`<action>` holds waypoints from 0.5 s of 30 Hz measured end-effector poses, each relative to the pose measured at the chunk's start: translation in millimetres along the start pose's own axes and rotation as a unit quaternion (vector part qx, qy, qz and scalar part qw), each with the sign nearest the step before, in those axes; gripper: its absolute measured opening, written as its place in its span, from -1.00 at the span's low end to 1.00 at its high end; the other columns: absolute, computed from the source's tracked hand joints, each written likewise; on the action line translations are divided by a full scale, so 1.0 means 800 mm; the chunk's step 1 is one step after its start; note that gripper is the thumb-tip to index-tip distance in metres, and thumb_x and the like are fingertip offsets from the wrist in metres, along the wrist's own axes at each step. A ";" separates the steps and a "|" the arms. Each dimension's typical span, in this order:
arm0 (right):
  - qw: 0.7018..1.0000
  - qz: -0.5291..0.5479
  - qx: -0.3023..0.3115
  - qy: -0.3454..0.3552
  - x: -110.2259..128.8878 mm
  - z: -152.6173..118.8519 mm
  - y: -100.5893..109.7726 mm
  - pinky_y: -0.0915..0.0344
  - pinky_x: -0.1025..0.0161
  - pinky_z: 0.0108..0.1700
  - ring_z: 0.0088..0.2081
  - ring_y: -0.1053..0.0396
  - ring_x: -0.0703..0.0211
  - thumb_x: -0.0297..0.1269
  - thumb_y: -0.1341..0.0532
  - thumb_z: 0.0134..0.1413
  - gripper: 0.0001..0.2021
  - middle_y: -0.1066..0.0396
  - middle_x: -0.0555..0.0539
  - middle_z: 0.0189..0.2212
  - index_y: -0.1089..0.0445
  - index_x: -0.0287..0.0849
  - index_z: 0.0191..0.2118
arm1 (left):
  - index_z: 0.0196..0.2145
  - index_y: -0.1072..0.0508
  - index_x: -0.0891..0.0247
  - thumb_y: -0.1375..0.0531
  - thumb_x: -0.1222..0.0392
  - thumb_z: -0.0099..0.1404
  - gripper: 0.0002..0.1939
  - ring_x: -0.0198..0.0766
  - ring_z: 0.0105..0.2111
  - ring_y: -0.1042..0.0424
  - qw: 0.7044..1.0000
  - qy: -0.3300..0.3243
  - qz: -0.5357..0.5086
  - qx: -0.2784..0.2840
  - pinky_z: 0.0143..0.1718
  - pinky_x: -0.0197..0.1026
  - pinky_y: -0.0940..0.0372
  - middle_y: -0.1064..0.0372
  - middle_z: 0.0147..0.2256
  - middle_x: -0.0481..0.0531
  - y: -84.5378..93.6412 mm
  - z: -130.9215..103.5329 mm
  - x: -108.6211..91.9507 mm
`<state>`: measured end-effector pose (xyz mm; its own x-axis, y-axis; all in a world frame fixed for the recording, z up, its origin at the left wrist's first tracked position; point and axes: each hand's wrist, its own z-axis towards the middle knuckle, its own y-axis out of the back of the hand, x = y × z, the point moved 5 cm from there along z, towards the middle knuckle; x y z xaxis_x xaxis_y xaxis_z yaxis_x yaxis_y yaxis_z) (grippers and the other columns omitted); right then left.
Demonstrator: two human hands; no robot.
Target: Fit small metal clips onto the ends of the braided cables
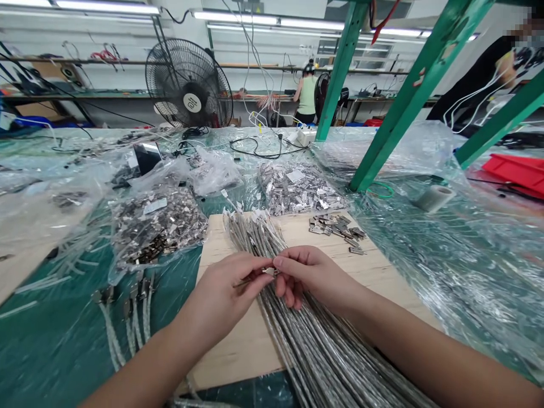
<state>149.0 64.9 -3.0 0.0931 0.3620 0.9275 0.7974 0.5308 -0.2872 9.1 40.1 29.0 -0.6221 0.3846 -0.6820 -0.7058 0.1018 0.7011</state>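
My left hand [238, 280] and my right hand [308, 275] meet over a wooden board, fingertips pinched together. Between them is a small metallic cable connector [269, 271], mostly covered by the fingers. A thin cable [241, 283] shows at my left palm. Beneath both hands runs a thick bundle of clear-sheathed cables [314, 334], with small pale tips [257, 215] at its far end. Loose metal connector shells [335, 226] lie on the board's far right part. Left of the board are several cables with metal connectors fitted [134, 297].
The wooden board [229, 351] rests on a green table covered in plastic film. Behind it stand bags of metal parts [159, 221] [301, 187]. Green posts [395, 107] rise at right, near a clear film roll [436, 198] and a red bin [516, 173]. A fan [189, 85] and two people are farther back.
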 end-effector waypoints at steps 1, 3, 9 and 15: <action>1.000 0.001 0.000 0.000 0.000 0.000 0.000 -0.25 0.46 -0.64 -0.66 -0.31 0.36 -0.05 -0.24 0.09 -0.67 -0.41 -0.01 -0.61 -0.35 -0.26 -0.44 | -0.19 -0.49 0.12 -0.13 0.20 0.34 -0.85 -0.30 -0.32 -0.40 1.000 -0.013 0.007 0.007 -0.30 -0.29 -0.26 -0.44 -0.32 -0.05 -0.001 0.000 -0.002; 1.000 0.003 0.002 0.000 0.000 0.000 0.000 -0.27 0.44 -0.63 -0.64 -0.33 0.34 -0.03 -0.22 0.09 -0.66 -0.42 -0.02 -0.60 -0.36 -0.27 -0.42 | -0.21 -0.49 0.15 -0.10 0.20 0.36 -0.84 -0.29 -0.31 -0.41 1.000 -0.022 0.013 0.011 -0.29 -0.29 -0.27 -0.43 -0.31 -0.02 -0.002 -0.002 -0.004; 1.000 0.005 0.007 -0.005 -0.004 0.003 0.001 -0.30 0.40 -0.62 -0.64 -0.36 0.30 0.00 -0.22 0.07 -0.64 -0.43 -0.04 -0.61 -0.34 -0.25 -0.44 | -0.17 -0.45 0.19 -0.14 0.20 0.33 -0.86 -0.29 -0.31 -0.41 0.997 -0.037 0.031 -0.056 -0.26 -0.30 -0.28 -0.45 -0.30 -0.01 0.002 -0.005 -0.004; 1.000 -0.004 0.007 0.006 -0.006 0.004 0.001 -0.30 0.41 -0.62 -0.66 -0.35 0.31 0.01 -0.21 0.08 -0.61 -0.42 -0.04 -0.62 -0.35 -0.28 -0.48 | -0.21 -0.45 0.21 -0.12 0.24 0.34 -0.88 -0.34 -0.30 -0.38 0.997 -0.053 0.030 -0.038 -0.27 -0.33 -0.25 -0.40 -0.31 -0.02 -0.006 -0.003 -0.007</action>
<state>147.5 66.1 -8.4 0.0940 0.3486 0.9326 0.7899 0.5440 -0.2830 15.4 35.3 29.0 -0.6268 0.4836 -0.6109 -0.6952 0.0070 0.7188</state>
